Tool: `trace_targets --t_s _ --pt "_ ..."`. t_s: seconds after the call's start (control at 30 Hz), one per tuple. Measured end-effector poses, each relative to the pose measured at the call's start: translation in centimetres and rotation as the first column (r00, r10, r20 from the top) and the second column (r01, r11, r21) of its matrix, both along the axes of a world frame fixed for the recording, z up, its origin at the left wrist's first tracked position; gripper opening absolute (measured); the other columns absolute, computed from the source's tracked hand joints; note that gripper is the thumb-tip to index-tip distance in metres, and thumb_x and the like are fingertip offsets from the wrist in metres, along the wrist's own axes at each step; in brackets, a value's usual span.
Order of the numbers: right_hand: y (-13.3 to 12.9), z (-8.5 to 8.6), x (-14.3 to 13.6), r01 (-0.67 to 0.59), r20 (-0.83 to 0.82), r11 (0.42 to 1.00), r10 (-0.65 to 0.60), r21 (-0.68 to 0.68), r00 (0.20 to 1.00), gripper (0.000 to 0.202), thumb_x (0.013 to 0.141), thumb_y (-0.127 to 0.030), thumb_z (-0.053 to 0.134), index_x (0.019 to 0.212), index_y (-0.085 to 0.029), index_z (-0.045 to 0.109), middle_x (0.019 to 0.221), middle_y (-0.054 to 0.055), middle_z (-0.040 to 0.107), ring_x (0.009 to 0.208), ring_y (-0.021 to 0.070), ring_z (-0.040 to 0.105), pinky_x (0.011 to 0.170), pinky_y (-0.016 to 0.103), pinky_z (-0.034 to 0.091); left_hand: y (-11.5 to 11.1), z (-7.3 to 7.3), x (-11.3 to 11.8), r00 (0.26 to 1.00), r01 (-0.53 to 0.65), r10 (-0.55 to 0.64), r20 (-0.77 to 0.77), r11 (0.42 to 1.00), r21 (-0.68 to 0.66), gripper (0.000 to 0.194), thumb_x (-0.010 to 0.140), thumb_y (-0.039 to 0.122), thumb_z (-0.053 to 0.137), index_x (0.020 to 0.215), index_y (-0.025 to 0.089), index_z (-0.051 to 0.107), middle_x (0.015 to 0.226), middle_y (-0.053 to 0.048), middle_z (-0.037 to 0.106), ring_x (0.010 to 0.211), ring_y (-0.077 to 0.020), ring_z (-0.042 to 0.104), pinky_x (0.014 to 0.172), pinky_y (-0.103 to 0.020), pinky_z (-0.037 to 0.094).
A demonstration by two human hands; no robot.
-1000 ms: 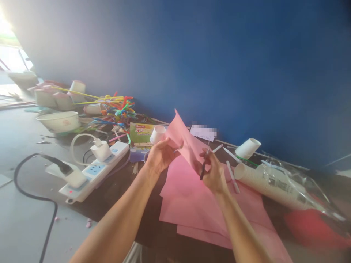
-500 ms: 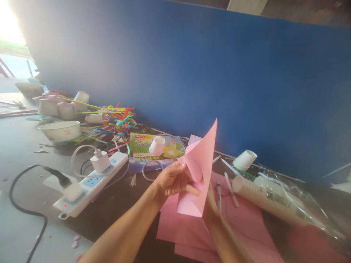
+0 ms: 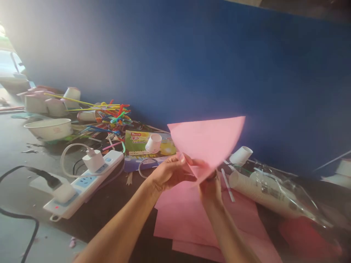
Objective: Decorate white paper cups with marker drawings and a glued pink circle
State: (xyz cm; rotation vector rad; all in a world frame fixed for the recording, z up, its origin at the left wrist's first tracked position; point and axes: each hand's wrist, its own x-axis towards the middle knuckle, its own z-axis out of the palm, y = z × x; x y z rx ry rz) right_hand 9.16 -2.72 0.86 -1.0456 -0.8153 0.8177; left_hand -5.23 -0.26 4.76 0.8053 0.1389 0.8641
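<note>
A sheet of pink paper (image 3: 208,137) is held up above the table, its wide part fanned upward and a curled flap at its lower left. My left hand (image 3: 172,170) is closed, pinching the lower left part of the sheet between thumb and fingers. Against the sheet's lower edge, my right hand (image 3: 210,188) is closed, its fingers partly hidden behind the paper. A small dark thing shows at those fingers, too unclear to name. Beneath both hands lie more pink sheets (image 3: 186,219), overlapping on the dark table.
A white power strip (image 3: 87,182) with plugs and cables stands left. Behind are a paper bowl (image 3: 49,128), colourful pipe cleaners (image 3: 116,117) and a coloured-paper pack (image 3: 137,159) bearing a paper cup (image 3: 154,143). Bagged stacked cups (image 3: 255,188) and a white pen (image 3: 228,185) lie right.
The pink sheet has turned from nearly edge-on to facing me more broadly, its top now spread wide. My right hand has come up to its lower edge. The view has shifted slightly right.
</note>
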Motion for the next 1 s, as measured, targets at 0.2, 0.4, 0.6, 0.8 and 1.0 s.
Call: trace_targets --t_s 0.2,0.4,0.6,0.8,1.0 --pt "0.5 1.3 2.1 0.337 -0.092 0.941 -0.334 0.026 0.938 0.031 0.078 -0.041 0.061 0.101 -0.023 0.050 0.089 -0.002 0.059 0.061 0.0083 0.057 0.064 0.027 0.049 2.4 -2.1 1.0 0.915 -0.380 0.313 -0.254 0.879 -0.286 0.029 0.063 -0.003 0.053 0.084 0.015 0.061 0.080 -0.004 0.069 0.072 -0.0162 0.065 0.075 -0.040 0.055" --pt "-2.6 3.0 0.8 0.109 0.401 0.936 -0.247 0.335 0.882 0.031 0.088 -0.037 0.051 0.115 -0.024 0.049 0.103 0.004 0.057 0.065 0.0095 0.057 0.065 0.029 0.047 2.3 -2.0 0.9 0.842 -0.530 0.480 -0.244 0.820 -0.215 0.013 0.075 0.021 0.064 0.085 0.017 0.058 0.078 -0.002 0.065 0.066 -0.0114 0.063 0.057 -0.022 0.051" --pt "-3.2 2.9 -0.5 -0.366 0.551 0.925 0.254 0.102 0.795 0.026 0.086 -0.039 0.056 0.106 -0.022 0.052 0.079 0.000 0.055 0.058 0.0093 0.048 0.055 0.025 0.040 1.6 -0.6 0.7 0.891 -0.453 0.432 -0.137 0.857 -0.244 0.013 0.074 0.019 0.066 0.078 0.016 0.054 0.063 0.002 0.058 0.057 -0.0098 0.060 0.066 -0.029 0.056" --pt "-3.0 3.1 0.9 -0.610 0.389 0.785 0.598 -0.109 0.700 0.045 0.080 -0.046 0.063 0.114 -0.022 0.048 0.073 -0.001 0.056 0.056 0.0085 0.042 0.051 0.023 0.031 1.2 0.0 -0.1 0.908 -0.418 0.398 -0.131 0.884 -0.209 0.013 0.076 0.021 0.067 0.076 0.015 0.055 0.064 0.001 0.059 0.057 -0.0106 0.061 0.060 -0.026 0.055" --pt "-2.9 3.4 2.6 -0.703 0.279 0.674 0.737 -0.229 0.616 0.042 0.077 -0.050 0.064 0.102 -0.017 0.053 0.064 -0.001 0.057 0.059 0.0110 0.049 0.055 0.025 0.034 1.5 0.2 -0.7 0.888 -0.459 0.447 -0.108 0.865 -0.201 0.012 0.075 0.018 0.068 0.073 0.012 0.059 0.064 -0.001 0.063 0.058 -0.0110 0.060 0.065 -0.028 0.054"
